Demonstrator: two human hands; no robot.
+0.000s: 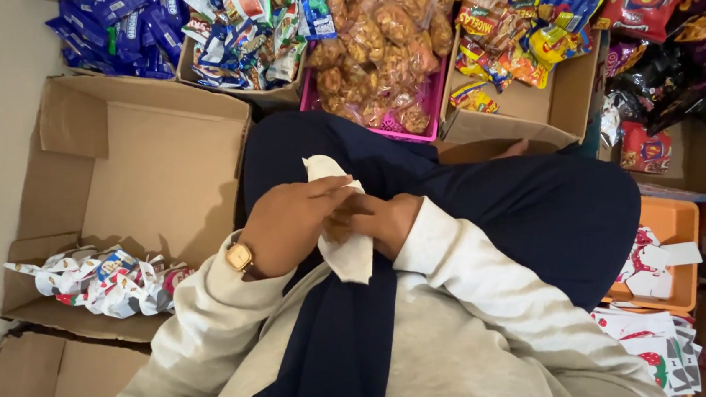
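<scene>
A white paper bag (343, 223) is held in both hands over the lap.

The left hand (288, 223) is closed on its upper part, the right hand (376, 221) on its middle; an open cardboard box (162, 167) is seen at nine o'clock.

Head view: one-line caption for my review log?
Both hands, left hand and right hand, hold a white paper pouch over the lap.

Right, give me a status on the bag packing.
Done: a few filled white bags lie in the open cardboard box. In hand: left hand and right hand hold one white paper bag. Left: flat bags remain stacked at the right, and boxed snacks ahead.
</scene>
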